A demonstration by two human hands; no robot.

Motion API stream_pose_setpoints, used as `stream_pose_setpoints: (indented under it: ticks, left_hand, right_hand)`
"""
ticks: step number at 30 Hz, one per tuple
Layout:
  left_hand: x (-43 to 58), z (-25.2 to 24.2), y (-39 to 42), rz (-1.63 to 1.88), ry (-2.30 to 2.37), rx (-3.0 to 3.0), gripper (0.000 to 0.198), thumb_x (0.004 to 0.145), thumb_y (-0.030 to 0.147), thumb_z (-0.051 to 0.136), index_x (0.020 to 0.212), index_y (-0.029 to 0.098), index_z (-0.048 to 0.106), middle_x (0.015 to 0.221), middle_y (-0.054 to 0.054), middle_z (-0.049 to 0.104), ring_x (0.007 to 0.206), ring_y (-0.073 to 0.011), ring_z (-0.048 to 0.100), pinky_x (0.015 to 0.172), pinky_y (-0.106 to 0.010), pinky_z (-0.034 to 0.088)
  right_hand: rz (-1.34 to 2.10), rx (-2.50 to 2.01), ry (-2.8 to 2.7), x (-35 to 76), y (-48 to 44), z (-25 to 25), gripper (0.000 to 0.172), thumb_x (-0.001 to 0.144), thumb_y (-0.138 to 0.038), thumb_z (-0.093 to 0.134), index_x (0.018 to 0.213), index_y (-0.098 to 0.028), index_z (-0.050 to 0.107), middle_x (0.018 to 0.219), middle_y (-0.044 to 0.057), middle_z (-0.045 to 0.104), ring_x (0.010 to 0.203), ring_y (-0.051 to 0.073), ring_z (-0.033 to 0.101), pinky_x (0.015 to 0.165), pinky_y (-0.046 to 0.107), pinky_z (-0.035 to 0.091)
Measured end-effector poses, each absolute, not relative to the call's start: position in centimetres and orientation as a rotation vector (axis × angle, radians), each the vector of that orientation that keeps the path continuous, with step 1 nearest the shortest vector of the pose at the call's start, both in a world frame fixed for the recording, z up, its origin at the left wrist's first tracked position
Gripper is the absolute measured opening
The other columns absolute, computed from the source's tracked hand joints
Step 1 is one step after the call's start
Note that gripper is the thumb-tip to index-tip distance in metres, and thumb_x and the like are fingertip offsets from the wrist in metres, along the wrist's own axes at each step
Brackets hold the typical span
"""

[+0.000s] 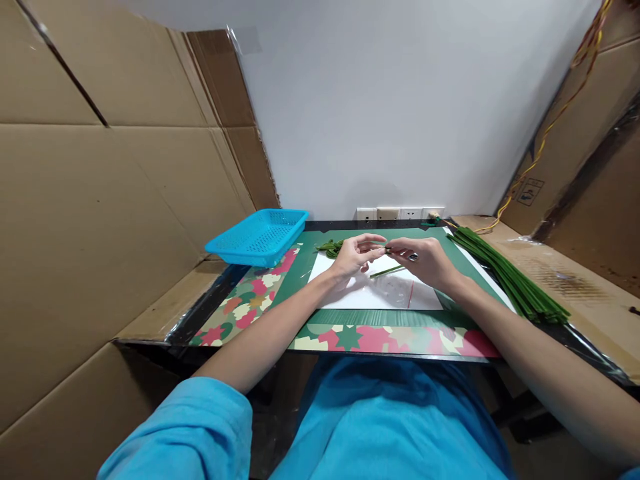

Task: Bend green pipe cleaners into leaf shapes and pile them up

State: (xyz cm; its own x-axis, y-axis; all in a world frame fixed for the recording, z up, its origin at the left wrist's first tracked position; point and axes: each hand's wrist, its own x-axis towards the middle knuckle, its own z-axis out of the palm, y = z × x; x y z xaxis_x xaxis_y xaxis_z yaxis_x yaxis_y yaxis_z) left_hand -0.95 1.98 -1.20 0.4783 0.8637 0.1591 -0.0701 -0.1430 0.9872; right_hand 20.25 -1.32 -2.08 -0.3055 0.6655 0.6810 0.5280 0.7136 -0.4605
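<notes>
Both of my hands meet over a white sheet (360,297) on the green mat (300,270). My left hand (356,255) pinches one end of a thin green stem (386,270), and my right hand (425,260) is closed on the same stem from the other side. The stem's free end slants down toward the sheet between my hands. A small heap of bent green pieces (331,248) lies just left of my left hand. A clear plastic bag with a red line (400,291) lies on the sheet under my hands.
A long bundle of green stems (510,280) lies along the right side of the desk. A blue mesh basket (260,237) stands at the back left. Patterned paper (245,303) covers the desk's left and front. Cardboard walls (100,200) enclose both sides; wall sockets (400,213) sit behind.
</notes>
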Motion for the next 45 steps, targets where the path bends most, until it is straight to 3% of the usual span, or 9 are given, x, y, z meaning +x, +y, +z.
stream_pose_setpoints:
  ticks: [9,23,29,39,45]
  left_hand:
    - [-0.86,-1.16,1.68,0.967,0.747,1.516,0.050,0.069,0.049,0.090,0.101,0.015,0.074,0.078,-0.003,0.068,0.062,-0.0099,0.057,0.048,-0.021,0.037]
    - [-1.05,-0.74,1.54,0.875,0.825,1.580,0.062,0.068,0.061,0.087,0.101,0.010,0.076,0.089,-0.013,0.077,0.054,-0.0136,0.066,0.040,-0.021,0.036]
    - [-1.10,-1.03,1.87,0.767,0.821,1.632,0.052,0.078,0.058,0.081,0.101,0.012,0.074,0.091,-0.010,0.074,0.052,-0.0079,0.060,0.041,-0.020,0.035]
    - [-0.78,-0.93,1.42,0.793,0.782,1.578,0.051,0.077,0.058,0.082,0.098,0.013,0.069,0.086,-0.005,0.069,0.051,-0.0067,0.055,0.039,-0.019,0.031]
    - [-0.69,-0.96,1.50,0.813,0.775,1.567,0.051,0.076,0.059,0.082,0.096,0.014,0.068,0.085,-0.004,0.070,0.048,-0.0062,0.055,0.039,-0.019,0.030]
  right_hand:
    - [0.027,-0.935,-1.997,20.38,-1.72,-1.86,0.019,0.099,-0.035,0.067,0.108,-0.024,0.079,0.095,0.005,0.080,0.070,0.018,0.074,0.065,0.030,0.060]
    - [0.089,-0.902,-2.011,20.36,-1.85,-1.54,0.026,0.102,-0.035,0.058,0.105,-0.023,0.081,0.091,0.006,0.082,0.068,0.019,0.074,0.066,0.030,0.058]
    - [0.093,-0.905,-2.050,20.75,-1.50,-1.81,0.022,0.100,-0.029,0.060,0.108,-0.021,0.080,0.093,0.006,0.082,0.068,0.018,0.073,0.067,0.029,0.057]
    - [0.079,-0.848,-2.063,20.99,-1.53,-1.63,0.024,0.102,-0.030,0.059,0.105,-0.021,0.080,0.093,0.007,0.082,0.074,0.019,0.075,0.067,0.028,0.054]
    - [0.122,-0.915,-2.019,20.72,-1.71,-1.39,0.027,0.101,-0.034,0.058,0.098,-0.022,0.081,0.087,0.006,0.082,0.067,0.018,0.074,0.063,0.028,0.053]
